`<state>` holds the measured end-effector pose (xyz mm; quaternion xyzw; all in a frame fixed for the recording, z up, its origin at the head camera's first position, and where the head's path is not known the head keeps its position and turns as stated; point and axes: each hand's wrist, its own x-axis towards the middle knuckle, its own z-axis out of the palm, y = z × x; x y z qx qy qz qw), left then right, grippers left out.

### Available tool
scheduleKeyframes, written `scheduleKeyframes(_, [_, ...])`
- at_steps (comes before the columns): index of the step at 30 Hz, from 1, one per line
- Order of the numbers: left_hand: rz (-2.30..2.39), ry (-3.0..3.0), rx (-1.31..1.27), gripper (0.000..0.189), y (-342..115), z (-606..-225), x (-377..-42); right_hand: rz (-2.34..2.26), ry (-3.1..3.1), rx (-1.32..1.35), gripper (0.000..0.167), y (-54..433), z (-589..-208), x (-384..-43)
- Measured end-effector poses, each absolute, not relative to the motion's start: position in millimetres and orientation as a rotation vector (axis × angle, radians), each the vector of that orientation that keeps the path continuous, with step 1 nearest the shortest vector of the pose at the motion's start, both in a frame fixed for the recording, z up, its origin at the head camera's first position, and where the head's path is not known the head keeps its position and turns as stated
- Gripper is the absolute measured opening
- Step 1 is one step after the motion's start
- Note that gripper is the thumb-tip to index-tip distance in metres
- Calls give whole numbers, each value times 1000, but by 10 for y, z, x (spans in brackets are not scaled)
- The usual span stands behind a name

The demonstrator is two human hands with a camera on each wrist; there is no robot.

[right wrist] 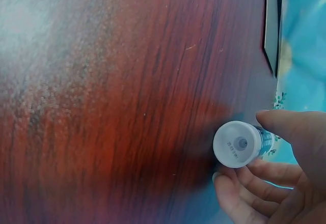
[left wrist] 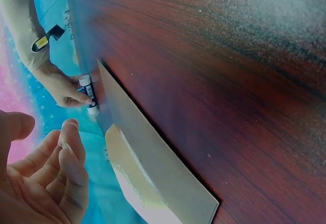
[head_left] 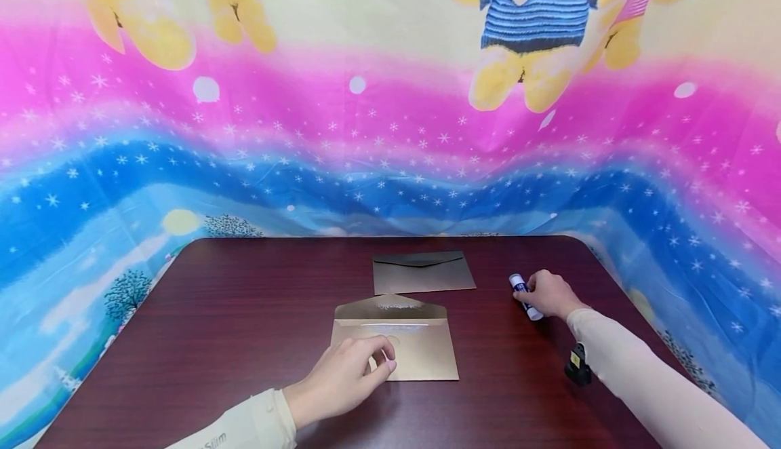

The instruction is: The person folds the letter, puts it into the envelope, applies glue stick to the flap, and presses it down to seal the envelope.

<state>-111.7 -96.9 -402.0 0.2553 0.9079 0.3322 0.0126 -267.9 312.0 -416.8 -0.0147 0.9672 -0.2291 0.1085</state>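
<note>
A gold envelope (head_left: 421, 357) lies on the table with its flap (head_left: 390, 308) unfolded away from me; shiny streaks show on the flap. Over its lower left part hovers my left hand (head_left: 350, 371), fingers loosely bent, nothing between thumb and fingertips. At the right, my right hand (head_left: 552, 293) holds a glue stick (head_left: 518, 285) with a white cap and dark label, tilted at the table surface. In the right wrist view the white round end of the glue stick (right wrist: 235, 145) faces the camera, between thumb and fingers.
A second envelope (head_left: 424, 276), its flap folded down, lies behind the first. The dark red wooden table (head_left: 244, 300) has rounded far corners. A printed cloth (head_left: 390, 184) hangs around its back and sides. A small black device (head_left: 577, 365) sits on the right wrist.
</note>
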Motion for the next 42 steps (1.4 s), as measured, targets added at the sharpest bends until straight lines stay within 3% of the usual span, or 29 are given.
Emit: scheduleKeyframes(42, [1046, 2817, 772, 9, -995, -3990, -1082, -658, 2868, -46, 37, 3079, -4134, -2653])
